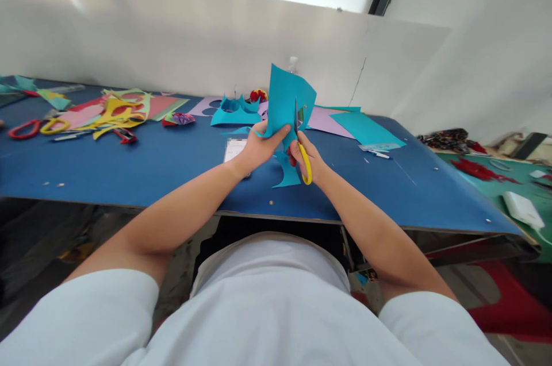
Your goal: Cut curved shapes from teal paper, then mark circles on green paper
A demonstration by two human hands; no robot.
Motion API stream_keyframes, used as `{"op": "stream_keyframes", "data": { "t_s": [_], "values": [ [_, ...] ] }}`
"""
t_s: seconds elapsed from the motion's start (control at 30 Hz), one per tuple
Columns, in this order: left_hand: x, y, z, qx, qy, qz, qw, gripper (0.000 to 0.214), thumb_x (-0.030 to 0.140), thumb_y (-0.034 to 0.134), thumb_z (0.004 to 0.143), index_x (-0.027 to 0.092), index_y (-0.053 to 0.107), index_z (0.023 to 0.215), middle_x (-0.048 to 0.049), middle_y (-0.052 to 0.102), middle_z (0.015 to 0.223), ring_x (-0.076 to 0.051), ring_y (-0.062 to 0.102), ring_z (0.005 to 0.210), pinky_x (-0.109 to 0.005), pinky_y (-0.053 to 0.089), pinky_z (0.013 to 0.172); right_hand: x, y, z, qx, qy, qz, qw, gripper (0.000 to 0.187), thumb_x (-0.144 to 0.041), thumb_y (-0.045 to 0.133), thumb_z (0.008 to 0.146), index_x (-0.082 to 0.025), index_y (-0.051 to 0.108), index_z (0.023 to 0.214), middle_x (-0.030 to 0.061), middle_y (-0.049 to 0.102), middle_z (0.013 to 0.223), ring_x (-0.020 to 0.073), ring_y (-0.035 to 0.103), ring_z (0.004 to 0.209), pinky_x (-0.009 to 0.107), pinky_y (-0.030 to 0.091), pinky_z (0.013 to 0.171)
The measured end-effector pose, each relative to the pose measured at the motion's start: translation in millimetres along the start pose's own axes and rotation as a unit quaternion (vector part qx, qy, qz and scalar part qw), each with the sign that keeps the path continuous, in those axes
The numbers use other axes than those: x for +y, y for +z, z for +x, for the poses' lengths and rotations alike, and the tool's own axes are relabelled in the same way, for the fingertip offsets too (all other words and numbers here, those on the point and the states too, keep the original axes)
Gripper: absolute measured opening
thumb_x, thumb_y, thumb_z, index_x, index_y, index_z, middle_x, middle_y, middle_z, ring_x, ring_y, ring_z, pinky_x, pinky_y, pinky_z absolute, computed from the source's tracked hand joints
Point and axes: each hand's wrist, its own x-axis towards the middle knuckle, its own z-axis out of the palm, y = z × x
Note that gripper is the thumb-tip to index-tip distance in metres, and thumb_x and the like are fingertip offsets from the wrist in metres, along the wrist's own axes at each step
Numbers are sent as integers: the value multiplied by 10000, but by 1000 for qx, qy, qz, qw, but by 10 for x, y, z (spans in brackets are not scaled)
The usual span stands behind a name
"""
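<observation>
**A:** What lies far left of the teal sheet?

**B:** A heap of coloured offcuts on the blue counter. It is well apart from the sheet, which leaves the space around the hands free.

**A:** And just left of the sheet?

**B:** The left hand is closed on the sheet's lower left edge, thumb in front. It holds the sheet upright above the counter, so both faces are open to the blades.

**A:** At the sheet's right side?

**B:** Yellow-handled scissors stand blades-up against the sheet's lower right part. The right hand is closed around their handle loops. A curved teal scrap lies on the counter directly beneath the sheet.

**A:** Farther right of the sheet?

**B:** A flat teal piece lies on the counter, near the sheet, with neither hand on it.
</observation>
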Motion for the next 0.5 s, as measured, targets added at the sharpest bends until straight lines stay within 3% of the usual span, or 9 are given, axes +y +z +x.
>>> {"op": "stream_keyframes", "data": {
  "t_s": [0.13, 0.3, 0.5],
  "values": [
    [0, -22, -11, 14, -40, 25, 999, 558, 622, 942, 851, 257, 586, 623, -15, 561, 644, -199, 545, 707, -379, 534, 718, -23, -11, -10, 0, -7, -6, 1000, 783, -1079, 706, 874, -317, 606, 1026, -42, 560, 721, 182, 552, 610, 353, 463, 580],
    [-24, -46, -17, -2, -38, 25, 999, 582, 655, 921, 869, 256, 571, 631, -12, 579, 670, -175, 499, 673, -386, 483, 692, -45, -16, -21, -3, -15, -17, 1000, 764, -1061, 672, 922, -307, 627, 1041, -41, 571, 712, 169, 553, 591, 337, 480, 559],
    [-23, -34, -20, 2, -57, -18, 998, 572, 658, 955, 821, 257, 582, 657, 2, 599, 718, -169, 535, 714, -387, 495, 733, -71, 13, -23, 18, -10, -8, 1000, 796, -1092, 688, 872, -308, 561, 929, -56, 553, 649, 156, 529, 517, 343, 439, 512]
  ]
}}
